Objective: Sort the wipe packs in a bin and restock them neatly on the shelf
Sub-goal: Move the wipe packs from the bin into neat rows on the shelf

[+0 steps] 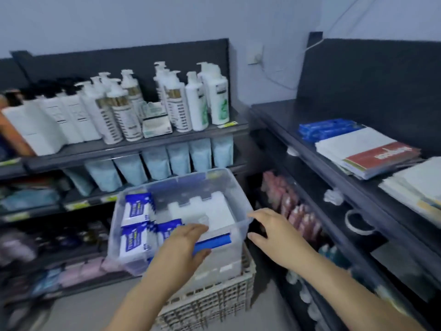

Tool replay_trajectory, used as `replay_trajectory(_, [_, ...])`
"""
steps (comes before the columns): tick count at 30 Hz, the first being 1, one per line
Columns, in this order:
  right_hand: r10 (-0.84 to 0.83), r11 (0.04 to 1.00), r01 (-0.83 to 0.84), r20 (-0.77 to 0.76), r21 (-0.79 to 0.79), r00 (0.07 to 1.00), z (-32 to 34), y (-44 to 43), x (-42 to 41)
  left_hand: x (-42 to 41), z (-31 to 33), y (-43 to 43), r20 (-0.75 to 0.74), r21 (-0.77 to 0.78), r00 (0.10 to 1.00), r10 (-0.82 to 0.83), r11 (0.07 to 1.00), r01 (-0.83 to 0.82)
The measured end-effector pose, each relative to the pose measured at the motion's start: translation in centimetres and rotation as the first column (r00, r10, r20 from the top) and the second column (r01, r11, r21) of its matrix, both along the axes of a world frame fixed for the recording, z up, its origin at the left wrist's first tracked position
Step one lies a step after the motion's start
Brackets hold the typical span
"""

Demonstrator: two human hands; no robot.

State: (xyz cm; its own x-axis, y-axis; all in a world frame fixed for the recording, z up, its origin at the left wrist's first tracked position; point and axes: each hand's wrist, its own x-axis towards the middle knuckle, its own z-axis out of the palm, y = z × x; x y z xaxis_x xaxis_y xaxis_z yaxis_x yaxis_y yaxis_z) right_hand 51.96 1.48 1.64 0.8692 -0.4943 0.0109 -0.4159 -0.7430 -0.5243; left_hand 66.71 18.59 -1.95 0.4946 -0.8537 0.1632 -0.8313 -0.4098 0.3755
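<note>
Clear plastic bin [239, 194], blue-and-white wipe packs [136, 211] stacked left inside, on beige lattice crate [210, 304]: left hand [183, 244] grips near rim, right hand [272, 232] open at corner; best lifted level, two-handed.

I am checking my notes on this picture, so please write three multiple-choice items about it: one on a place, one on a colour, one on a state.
1. The clear bin stands on:
A) a lattice crate
B) a wooden chair
C) a trolley

2. The wipe packs in the clear bin are:
A) red and white
B) blue and white
C) green

3. The right hand is:
A) holding a pack
B) open, holding nothing
C) curled round a cup

Key: 1 A, the lattice crate shows directly under the clear bin. 2 B, the wrappers are blue and white. 3 B, its fingers are spread beside the bin's corner.
</note>
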Motion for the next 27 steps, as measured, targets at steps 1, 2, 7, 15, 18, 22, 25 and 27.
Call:
replay_trajectory(1, [0.037, 0.999, -0.037, -0.014, 0.018, 0.999, -0.4, 0.2, 2.1, 1.4, -0.4, 1.1, -0.007, -0.003, 0.998, 0.057, 0.998, -0.057])
replay_trajectory(2, [0.075, 0.997, -0.074, -0.03, 0.037, 0.997, -0.9, 0.4, 4.0, 2.6, -0.9, 2.0, -0.02, -0.008, 0.994, 0.107, 0.994, -0.107])
replay_trajectory(7, [0.225, 0.971, -0.212, -0.128, 0.109, 0.966, -3.9, 0.0, 13.1, 8.1, -3.6, 4.7, -0.059, 0.006, 0.95, 0.307, 0.952, -0.308])
replay_trajectory(15, [0.349, 0.897, -0.223, -0.304, 0.381, 0.886, -11.1, -3.0, 25.8, 16.0, -6.9, 4.0, -0.061, 0.125, 0.856, 0.513, 0.855, -0.503])
replay_trajectory(18, [0.353, 0.871, -0.153, -0.378, 0.466, 0.856, -14.0, -3.6, 28.5, 18.0, -8.4, 3.4, -0.084, 0.16, 0.825, 0.559, 0.824, -0.543])
replay_trajectory(22, [0.391, 0.836, -0.113, -0.437, 0.538, 0.81, -16.9, -3.2, 29.9, 18.6, -10.5, 3.8, -0.105, 0.232, 0.813, 0.572, 0.809, -0.54])
replay_trajectory(25, [0.414, 0.638, 0.049, -0.396, 0.768, 0.819, -18.4, -2.6, 30.1, 18.6, -11.4, 4.1, -0.074, 0.227, 0.8, 0.596, 0.791, -0.568])
replay_trajectory(27, [0.393, 0.553, 0.141, -0.406, 0.821, 0.825, -18.5, -2.1, 30.1, 18.7, -11.5, 4.0, -0.062, 0.222, 0.799, 0.598, 0.789, -0.573])
